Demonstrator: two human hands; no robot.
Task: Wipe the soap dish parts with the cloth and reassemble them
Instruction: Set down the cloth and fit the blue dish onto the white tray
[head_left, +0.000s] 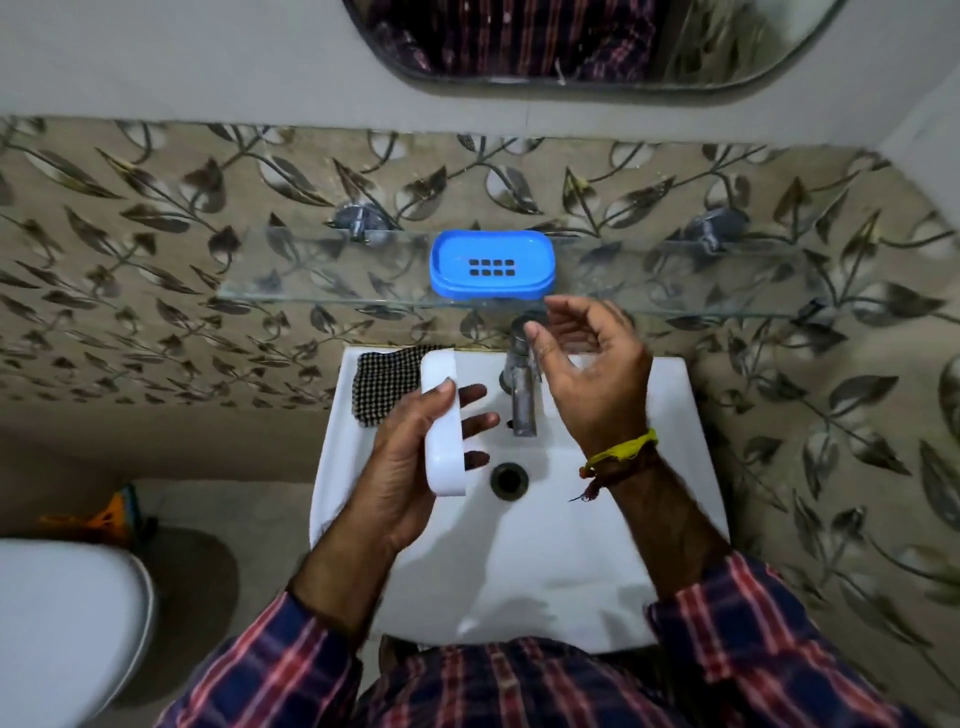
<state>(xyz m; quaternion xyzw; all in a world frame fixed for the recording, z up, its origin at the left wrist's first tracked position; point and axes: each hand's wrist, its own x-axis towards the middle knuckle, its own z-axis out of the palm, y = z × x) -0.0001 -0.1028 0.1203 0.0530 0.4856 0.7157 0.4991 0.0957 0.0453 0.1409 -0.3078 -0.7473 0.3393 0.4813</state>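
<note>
Holding white tray (440, 426) in our left hand (410, 462) over sink (519, 571); right hand (592, 374) loose, empty, near tap (522, 384). Blue insert (491, 265) on far glass shelf (675, 275); cloth (384, 384) left. Tray looks light, rigid, likely slippery; we'd grip long edges.

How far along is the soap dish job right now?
Not reassembled yet. The blue tray sits on the glass shelf. The left hand holds the white base over the sink; the right hand is empty. The checked cloth lies on the sink's rim. Left: joining base and tray.
</note>
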